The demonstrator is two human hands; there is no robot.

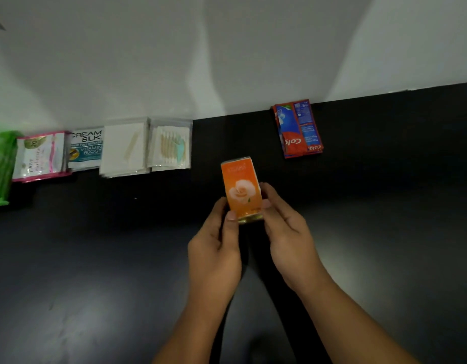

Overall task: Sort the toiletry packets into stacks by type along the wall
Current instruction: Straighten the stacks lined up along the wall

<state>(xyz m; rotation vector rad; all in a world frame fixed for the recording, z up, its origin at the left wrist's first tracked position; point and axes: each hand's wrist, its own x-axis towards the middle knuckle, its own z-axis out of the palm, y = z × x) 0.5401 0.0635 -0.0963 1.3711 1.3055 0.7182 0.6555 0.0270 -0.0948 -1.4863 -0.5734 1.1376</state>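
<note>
Gripping orange rose-printed packet stack (pixel 242 191) above black tabletop (pixel 96 258): left hand (pixel 214 248) and right hand (pixel 287 232) clamp its sides, thumbs on top.

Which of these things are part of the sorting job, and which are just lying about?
Part of the job: orange packet held by left hand and right hand; green packet, Dove packets, Cream Silk packet, white sachets, cotton-swab sachets, Colgate sachets.
Just there: black table, white wall.

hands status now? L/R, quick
Left hand: holds the orange packet, thumb on its front near the bottom.
Right hand: holds the same orange packet from its right side.
</note>
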